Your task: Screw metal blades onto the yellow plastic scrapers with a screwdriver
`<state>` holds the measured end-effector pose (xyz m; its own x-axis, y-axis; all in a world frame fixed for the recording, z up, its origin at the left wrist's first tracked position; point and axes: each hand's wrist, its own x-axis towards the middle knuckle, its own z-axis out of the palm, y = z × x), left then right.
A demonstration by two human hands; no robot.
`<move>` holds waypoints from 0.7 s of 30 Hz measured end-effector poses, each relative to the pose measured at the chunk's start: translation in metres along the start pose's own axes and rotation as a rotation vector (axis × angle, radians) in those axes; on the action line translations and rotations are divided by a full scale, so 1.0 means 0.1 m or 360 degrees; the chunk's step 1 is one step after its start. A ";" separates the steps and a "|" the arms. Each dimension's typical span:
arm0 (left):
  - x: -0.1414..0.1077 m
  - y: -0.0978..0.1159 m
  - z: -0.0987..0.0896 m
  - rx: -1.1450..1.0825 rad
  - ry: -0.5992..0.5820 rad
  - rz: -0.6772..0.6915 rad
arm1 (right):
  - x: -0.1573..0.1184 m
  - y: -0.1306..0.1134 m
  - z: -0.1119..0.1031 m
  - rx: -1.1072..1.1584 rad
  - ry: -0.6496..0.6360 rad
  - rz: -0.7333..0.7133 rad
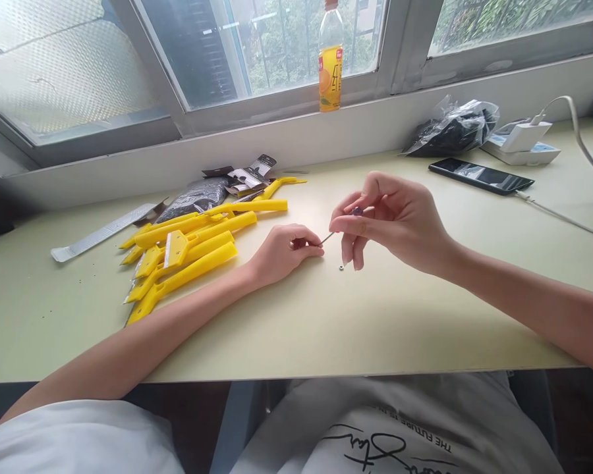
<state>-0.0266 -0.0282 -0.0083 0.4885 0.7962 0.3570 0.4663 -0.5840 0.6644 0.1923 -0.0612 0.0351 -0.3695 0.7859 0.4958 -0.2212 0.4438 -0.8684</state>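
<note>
My right hand (395, 214) is closed around a small screwdriver (327, 237) with a dark purplish handle end and a thin metal shaft. The shaft slants down to the left, and its tip meets the fingertips of my left hand (289, 253). Thumb and forefinger of the left hand are pinched together just above the table; what lies between them is too small to make out. Below my right fingers, a tiny round metal piece (341, 268) sits on the table. Several yellow scrapers with blades (197, 266) lie in a pile left of my left hand.
Behind the scrapers are a dark plastic bag (195, 199) and black-and-white packets (251, 176). A long white strip (103, 230) lies at left. At the back right are a phone (480, 176), a charger (526, 136) and another bag (452, 128). A drink bottle (331, 76) stands on the sill.
</note>
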 end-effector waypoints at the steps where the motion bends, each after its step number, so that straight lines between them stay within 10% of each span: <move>1: 0.00 0.00 0.00 0.0003 -0.0002 0.0001 | 0.00 0.00 0.00 -0.0003 0.0004 -0.0004; 21: 0.00 0.02 0.00 -0.0009 0.0018 -0.0007 | -0.02 0.05 -0.02 -0.0340 0.0109 -0.0220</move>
<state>-0.0257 -0.0300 -0.0068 0.4782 0.8005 0.3614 0.4644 -0.5797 0.6695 0.1933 -0.0594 0.0295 -0.2857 0.7356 0.6142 -0.0667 0.6241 -0.7785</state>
